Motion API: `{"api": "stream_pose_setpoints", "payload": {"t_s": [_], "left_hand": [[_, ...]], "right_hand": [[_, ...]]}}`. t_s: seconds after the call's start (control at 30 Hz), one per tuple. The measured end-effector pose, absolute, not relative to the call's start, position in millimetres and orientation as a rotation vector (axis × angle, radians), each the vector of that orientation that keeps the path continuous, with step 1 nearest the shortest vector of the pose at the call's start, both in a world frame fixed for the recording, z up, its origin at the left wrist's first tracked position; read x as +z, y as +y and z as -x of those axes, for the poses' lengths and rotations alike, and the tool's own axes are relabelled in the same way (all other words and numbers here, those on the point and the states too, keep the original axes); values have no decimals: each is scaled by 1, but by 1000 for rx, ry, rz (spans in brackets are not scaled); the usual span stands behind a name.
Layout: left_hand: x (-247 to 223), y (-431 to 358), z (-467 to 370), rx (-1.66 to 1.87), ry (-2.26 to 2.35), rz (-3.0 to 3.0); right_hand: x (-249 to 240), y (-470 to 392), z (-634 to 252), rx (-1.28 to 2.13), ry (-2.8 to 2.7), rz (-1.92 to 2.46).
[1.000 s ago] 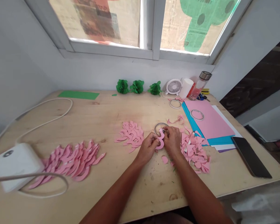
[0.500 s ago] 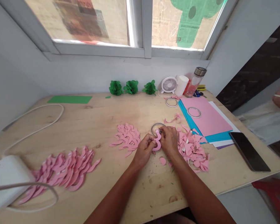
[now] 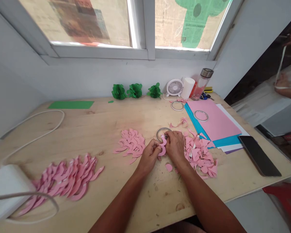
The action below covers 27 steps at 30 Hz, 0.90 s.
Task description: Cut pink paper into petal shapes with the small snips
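Table: scrap heap immediately right of the right hand; small pile of wavy cutouts left of the left hand. Tape ring just beyond the fingers, partly covered by the right hand. Phone near right edge. Left grip: thumb and fingers together, clamped on wavy pink strip, held between the hands. Right grip: fingers closed at strip's upper end; exact contact hidden.

Reaches forward, bare left forearm and bare right forearm converging; pinches with bare left hand, curls bare right hand close beside it.
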State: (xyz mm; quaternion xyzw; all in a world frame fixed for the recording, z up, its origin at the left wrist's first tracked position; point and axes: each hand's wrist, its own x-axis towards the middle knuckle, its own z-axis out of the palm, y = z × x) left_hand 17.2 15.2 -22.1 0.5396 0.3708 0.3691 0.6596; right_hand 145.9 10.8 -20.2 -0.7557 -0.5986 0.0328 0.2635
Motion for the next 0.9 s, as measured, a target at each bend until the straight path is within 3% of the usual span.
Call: {"api": "stream_pose_setpoints", "payload": {"t_s": [0.9], "left_hand": [[-20, 15, -19, 843, 878, -1192]], "right_hand": [[-16, 13, -151, 119, -1595, 2025]]}}
